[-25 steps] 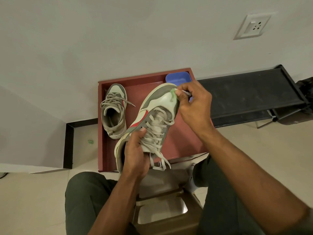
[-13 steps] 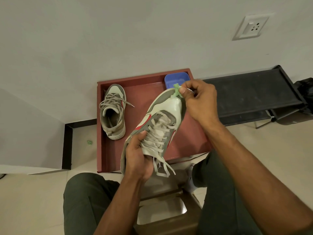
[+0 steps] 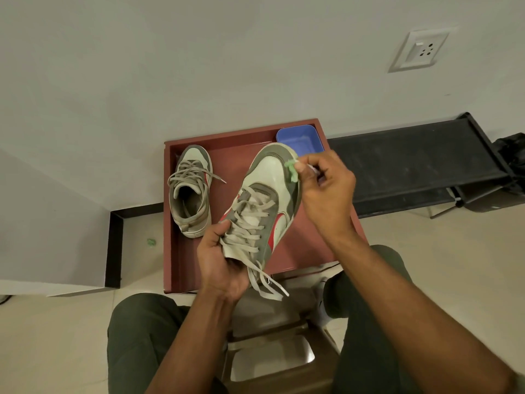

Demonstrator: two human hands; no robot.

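While a scrubbing step is judged to be in hand, the scene is taken from its biggest thing down. A red tray is laid on the floor against the wall, and a black rack is stood just beside its right edge. Above the tray's middle, clear of its floor, a held sneaker is tilted with its toe toward the far right corner and its heel toward the near edge, loose laces hanging down. A second sneaker is set flat at the far left corner, apart from the first.

The left hand is wrapped round the heel and collar of the held sneaker, fingers curled in by the tongue. The right hand is closed on a thin white handle, pinched between thumb and fingers. A blue tub is lodged in the far right corner, partly hidden behind the raised toe; what it holds cannot be told. Smallest, the green brush head is pressed to the right side of the toe cap, where grey trim meets white panel.

That side of the toe is judged to be the part being cleaned. For the next move, short strokes along the trim would be called for, with the sneaker braced firmly by the left hand and perhaps turned so that fresh surface is offered; a dip in the blue tub may be needed.
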